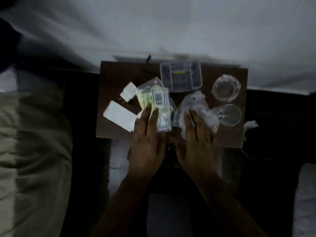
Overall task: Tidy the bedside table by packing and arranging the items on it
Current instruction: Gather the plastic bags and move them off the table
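A dark wooden bedside table [116, 72] carries a clutter of small items. My left hand [147, 139] lies flat, its fingertips on clear plastic packets with yellow-green and white contents [153, 98]. My right hand [198, 139] rests with straight fingers on a crumpled clear plastic bag [193, 103]. A white charger plug [129, 91] and a white flat box [119, 115] lie at the left. At the back lies a calculator-like device [181, 76]. Two clear glass bowls [225, 88] [229, 114] stand at the right. The image is dim and blurred.
A bed with pale bedding [34, 134] runs along the left. A white wall or sheet [171, 28] fills the back. A dark cable [148, 60] hangs over the table's far edge. Something white [306, 199] sits at the lower right.
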`<state>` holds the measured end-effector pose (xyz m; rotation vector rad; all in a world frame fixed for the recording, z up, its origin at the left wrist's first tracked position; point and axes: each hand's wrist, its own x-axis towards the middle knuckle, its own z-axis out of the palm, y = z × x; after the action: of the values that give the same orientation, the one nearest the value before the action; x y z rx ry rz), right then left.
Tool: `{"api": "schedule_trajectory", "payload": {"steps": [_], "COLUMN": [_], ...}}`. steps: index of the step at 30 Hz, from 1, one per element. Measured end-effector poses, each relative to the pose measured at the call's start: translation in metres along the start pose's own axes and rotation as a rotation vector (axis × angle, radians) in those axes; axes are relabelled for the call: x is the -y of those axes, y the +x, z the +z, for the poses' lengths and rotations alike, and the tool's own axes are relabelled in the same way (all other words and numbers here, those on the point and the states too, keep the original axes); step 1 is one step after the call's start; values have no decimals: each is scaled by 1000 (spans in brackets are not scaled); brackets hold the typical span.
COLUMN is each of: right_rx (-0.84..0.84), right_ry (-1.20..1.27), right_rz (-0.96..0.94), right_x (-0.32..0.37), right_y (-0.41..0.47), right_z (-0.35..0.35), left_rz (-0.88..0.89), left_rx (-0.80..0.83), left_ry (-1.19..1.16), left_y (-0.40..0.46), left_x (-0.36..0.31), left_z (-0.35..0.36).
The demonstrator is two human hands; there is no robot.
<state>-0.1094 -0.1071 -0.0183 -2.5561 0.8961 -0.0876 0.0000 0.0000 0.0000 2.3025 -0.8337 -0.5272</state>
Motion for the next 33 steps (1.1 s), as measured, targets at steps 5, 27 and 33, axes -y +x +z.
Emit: {"api": "schedule_trajectory", "payload": {"steps": [5,27,33], "right_rx": [-163,-452,-343], "right_ry": [-24,-39,-111], "right_rz": [-60,-217,-123], "right_x": [-23,-78,-74], "right_y": [-7,-12,-32], "right_z": [45,109,97], "left_rz": [10,266,303], "left_rx": [-50,-310,-420], "left_ry": [-43,53,-30], "left_y": [-3,-1,-25], "left_x": [24,88,79], "left_z": [49,121,108]}}
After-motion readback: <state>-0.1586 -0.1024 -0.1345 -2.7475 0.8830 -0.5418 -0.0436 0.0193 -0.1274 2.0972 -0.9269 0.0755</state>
